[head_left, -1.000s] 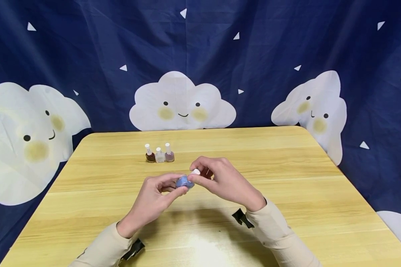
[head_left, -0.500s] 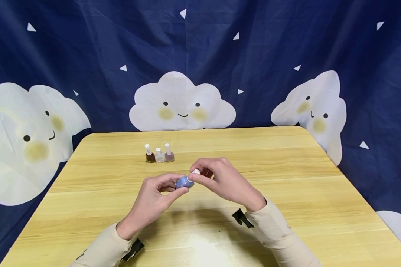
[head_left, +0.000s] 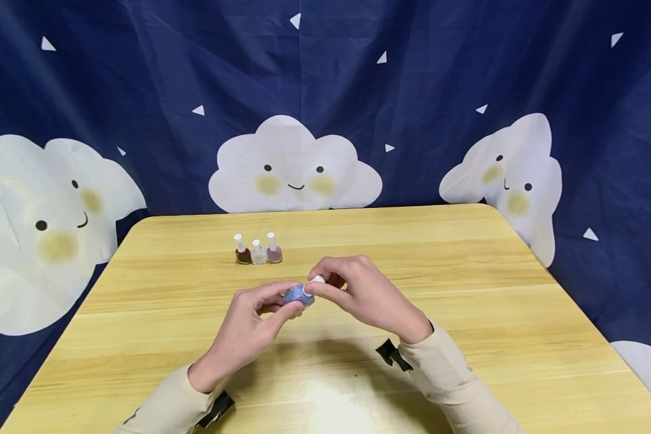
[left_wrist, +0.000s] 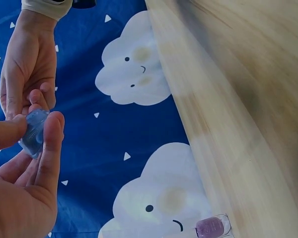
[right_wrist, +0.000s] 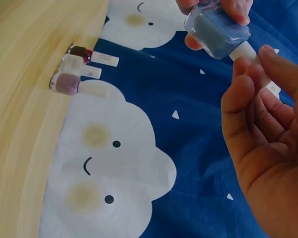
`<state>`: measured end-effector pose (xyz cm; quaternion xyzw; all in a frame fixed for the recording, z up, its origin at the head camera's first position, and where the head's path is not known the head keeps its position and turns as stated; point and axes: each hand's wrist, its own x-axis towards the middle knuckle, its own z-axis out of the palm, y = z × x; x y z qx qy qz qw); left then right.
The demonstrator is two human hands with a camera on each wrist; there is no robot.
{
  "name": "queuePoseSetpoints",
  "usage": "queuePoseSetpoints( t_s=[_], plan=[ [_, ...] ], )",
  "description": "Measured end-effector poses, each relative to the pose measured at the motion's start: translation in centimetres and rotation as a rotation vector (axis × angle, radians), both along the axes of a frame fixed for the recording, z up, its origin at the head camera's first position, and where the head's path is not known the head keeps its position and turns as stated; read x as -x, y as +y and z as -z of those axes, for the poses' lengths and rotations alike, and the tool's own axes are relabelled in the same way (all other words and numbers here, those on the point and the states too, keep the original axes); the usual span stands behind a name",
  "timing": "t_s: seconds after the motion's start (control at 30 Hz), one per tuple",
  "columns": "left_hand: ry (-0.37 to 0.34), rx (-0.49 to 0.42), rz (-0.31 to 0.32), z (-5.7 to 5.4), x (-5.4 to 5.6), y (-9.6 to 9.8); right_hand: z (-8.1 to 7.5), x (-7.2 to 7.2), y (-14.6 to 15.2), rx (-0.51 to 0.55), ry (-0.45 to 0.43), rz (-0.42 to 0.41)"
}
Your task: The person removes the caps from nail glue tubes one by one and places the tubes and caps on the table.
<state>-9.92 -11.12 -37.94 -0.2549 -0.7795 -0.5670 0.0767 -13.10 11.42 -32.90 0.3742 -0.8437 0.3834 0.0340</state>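
A blue nail polish bottle (head_left: 297, 295) with a white cap (right_wrist: 244, 51) is held above the table between both hands. My left hand (head_left: 253, 322) pinches the glass body between thumb and fingers; the same blue bottle (left_wrist: 36, 131) shows between those fingertips in the left wrist view. With thumb and fingers my right hand (head_left: 366, 295) grips the white cap, which points toward the right. In the right wrist view the cap sits against the bottle's neck, partly hidden by the fingers of the right hand (right_wrist: 273, 129).
Toward the back left of the wooden table (head_left: 439, 253), three nail polish bottles stand side by side: dark red (head_left: 243, 255), clear (head_left: 258, 255) and mauve (head_left: 274, 254), all white-capped. Behind the table hangs a dark blue curtain (head_left: 412, 90) with smiling clouds.
The blue bottle has turned slightly in the fingers. Both hands keep nearly the same place, and the three standing bottles have not moved.
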Motion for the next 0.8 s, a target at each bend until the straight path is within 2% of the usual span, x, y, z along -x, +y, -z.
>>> queuePoseSetpoints(
  t_s=[0.33, 0.8],
  plan=[
    [0.013, -0.003, 0.015, 0.08, 0.01, -0.01, -0.06, -0.09, -0.03, -0.005, 0.021, -0.002],
    [-0.006, 0.004, 0.035, 0.05, 0.00, -0.17, -0.05, -0.13, -0.08, 0.000, 0.029, -0.012]
  ],
)
